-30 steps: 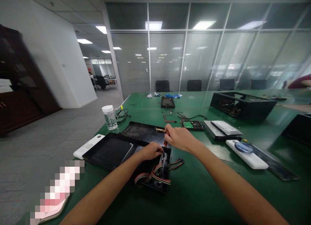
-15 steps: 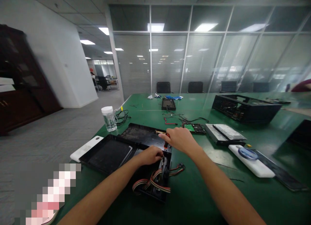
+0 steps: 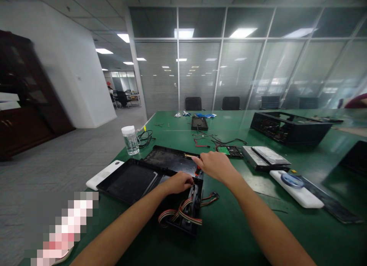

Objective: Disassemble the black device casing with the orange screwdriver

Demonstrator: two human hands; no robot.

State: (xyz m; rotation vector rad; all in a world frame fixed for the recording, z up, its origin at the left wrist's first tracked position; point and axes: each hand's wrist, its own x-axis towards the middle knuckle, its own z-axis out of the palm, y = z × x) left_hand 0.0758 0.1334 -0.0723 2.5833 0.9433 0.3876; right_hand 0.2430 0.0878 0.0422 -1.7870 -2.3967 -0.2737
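My right hand (image 3: pixel 215 163) is closed round a screwdriver (image 3: pixel 197 171) with a red and black handle, held upright over the far right corner of a black plastic casing (image 3: pixel 126 181). Its tip is hard to make out. Just nearer, the fingers of my left hand (image 3: pixel 180 182) are pinched together at the casing's right compartment; whatever they grip is hidden. Inside that compartment runs a narrow grey part, and a multicoloured ribbon cable (image 3: pixel 186 215) loops out over it. A thin cable end with a connector (image 3: pixel 212 197) sticks out to the right. A flat black panel (image 3: pixel 156 155) lies behind the casing.
A lidded clear jar (image 3: pixel 130 140) stands at the table's left edge. To the right lie a green circuit board (image 3: pixel 224 149), a metal drive (image 3: pixel 265 159) and a white device (image 3: pixel 298 189) with a blue-rimmed disc. A large black case (image 3: pixel 289 128) stands farther back.
The whole view has shifted very slightly. Both hands stay at the same spots on the casing, the screwdriver still upright; the right hand's grip looks slightly turned.
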